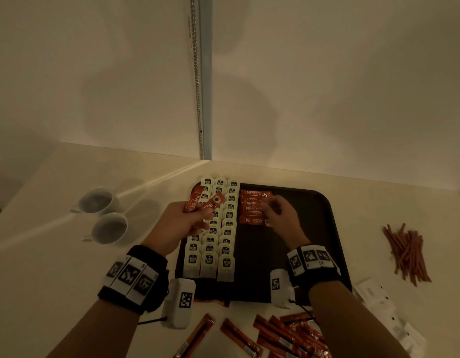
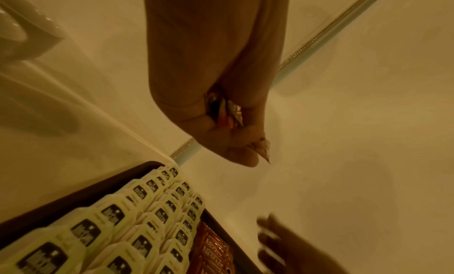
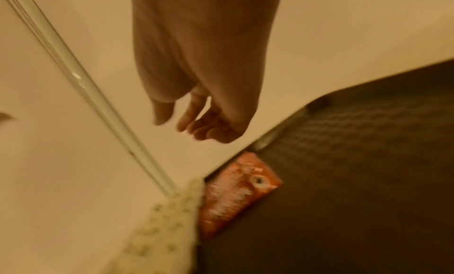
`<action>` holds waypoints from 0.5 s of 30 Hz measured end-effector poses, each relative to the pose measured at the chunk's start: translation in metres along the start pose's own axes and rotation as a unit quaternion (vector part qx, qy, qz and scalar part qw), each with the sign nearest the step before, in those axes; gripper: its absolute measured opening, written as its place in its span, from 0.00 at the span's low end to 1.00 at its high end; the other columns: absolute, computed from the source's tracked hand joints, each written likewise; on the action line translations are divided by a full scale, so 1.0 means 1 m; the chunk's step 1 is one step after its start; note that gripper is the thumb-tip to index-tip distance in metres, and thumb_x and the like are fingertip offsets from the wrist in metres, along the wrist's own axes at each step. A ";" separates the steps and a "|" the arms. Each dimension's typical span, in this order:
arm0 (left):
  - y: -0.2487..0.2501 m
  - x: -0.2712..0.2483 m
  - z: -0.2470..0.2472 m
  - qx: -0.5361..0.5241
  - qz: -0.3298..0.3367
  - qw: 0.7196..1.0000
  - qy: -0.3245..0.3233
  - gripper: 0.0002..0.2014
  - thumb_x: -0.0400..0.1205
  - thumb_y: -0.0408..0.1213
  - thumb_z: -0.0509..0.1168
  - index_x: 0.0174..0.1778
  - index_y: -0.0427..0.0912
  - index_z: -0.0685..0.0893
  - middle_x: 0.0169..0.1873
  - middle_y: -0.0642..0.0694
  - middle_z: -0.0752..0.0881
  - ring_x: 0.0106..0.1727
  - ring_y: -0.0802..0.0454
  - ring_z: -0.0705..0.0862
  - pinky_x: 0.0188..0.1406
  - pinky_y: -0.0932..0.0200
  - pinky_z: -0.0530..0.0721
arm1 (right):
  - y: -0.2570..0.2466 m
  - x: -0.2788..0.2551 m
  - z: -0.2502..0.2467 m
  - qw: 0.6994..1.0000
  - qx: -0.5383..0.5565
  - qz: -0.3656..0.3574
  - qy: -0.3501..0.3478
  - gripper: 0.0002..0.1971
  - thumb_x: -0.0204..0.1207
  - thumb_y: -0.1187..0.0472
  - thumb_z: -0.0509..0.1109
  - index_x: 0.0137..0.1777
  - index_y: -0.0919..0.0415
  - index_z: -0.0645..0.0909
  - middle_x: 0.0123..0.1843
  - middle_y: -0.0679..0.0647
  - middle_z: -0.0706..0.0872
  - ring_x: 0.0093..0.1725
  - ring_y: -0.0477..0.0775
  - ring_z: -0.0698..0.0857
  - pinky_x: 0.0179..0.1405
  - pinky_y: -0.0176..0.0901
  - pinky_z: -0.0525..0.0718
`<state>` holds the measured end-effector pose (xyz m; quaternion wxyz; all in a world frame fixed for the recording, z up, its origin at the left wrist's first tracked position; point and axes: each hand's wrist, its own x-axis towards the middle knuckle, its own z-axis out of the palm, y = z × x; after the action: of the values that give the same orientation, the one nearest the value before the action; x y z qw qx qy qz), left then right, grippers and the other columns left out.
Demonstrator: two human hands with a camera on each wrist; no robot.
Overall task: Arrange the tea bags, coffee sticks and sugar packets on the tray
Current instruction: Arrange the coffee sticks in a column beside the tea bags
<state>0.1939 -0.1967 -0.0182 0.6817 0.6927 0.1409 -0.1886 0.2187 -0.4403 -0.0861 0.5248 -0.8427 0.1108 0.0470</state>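
Hands: both work over the dark tray, wrists wrapped in black bands with coded markers.
Left hand: raised above the tea bag rows, fingers and thumb curled round a small bundle of red coffee sticks; the left wrist view shows the stick ends pinched between thumb and fingers.
Right hand: low over the stack of coffee sticks on the tray, fingers bent down at the stack's right end; the head view does not settle whether they touch it. In the right wrist view the fingers hang loosely curled and hold nothing.
Tea bags: three overlapping rows along the tray's left side, running from far edge to near edge, tags facing up.
Coffee on the tray: red sticks stacked flat just right of the tea bags, at the far end.
Loose coffee sticks: scattered on the tabletop in front of the tray.
Thin brown sticks: a pile on the tabletop, right of the tray.
White packets: on the tabletop by the tray's near right corner.
Cups: two white cups left of the tray.
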 end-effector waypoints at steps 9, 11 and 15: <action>0.009 -0.002 0.014 0.012 0.051 0.998 -0.022 0.03 0.77 0.35 0.72 0.45 0.41 0.88 0.32 0.45 0.91 0.31 0.55 0.88 0.29 0.68 0.83 | -0.072 -0.028 0.016 0.977 0.139 -0.103 -0.126 0.05 0.77 0.64 0.69 0.51 0.64 0.82 0.37 0.51 0.84 0.34 0.42 0.83 0.40 0.36 0.83; 0.007 -0.005 0.010 0.005 0.061 0.998 -0.006 0.03 0.77 0.34 0.72 0.45 0.40 0.88 0.30 0.45 0.90 0.31 0.54 0.88 0.30 0.68 0.85 | -0.073 -0.028 0.015 0.977 0.160 -0.089 -0.113 0.04 0.76 0.65 0.70 0.49 0.64 0.80 0.36 0.52 0.85 0.32 0.43 0.83 0.39 0.36 0.84; 0.003 -0.012 0.011 0.019 0.023 0.997 -0.073 0.09 0.81 0.39 0.68 0.49 0.36 0.87 0.33 0.45 0.90 0.35 0.53 0.88 0.31 0.66 0.84 | -0.080 -0.030 0.021 0.967 0.244 -0.061 -0.044 0.08 0.74 0.66 0.73 0.46 0.65 0.76 0.36 0.57 0.84 0.28 0.44 0.82 0.30 0.32 0.82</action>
<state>0.1838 -0.2071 -0.0096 0.6814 0.6927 0.0713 -0.2256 0.2097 -0.3834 -0.0194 0.7206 -0.6916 0.0441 0.0240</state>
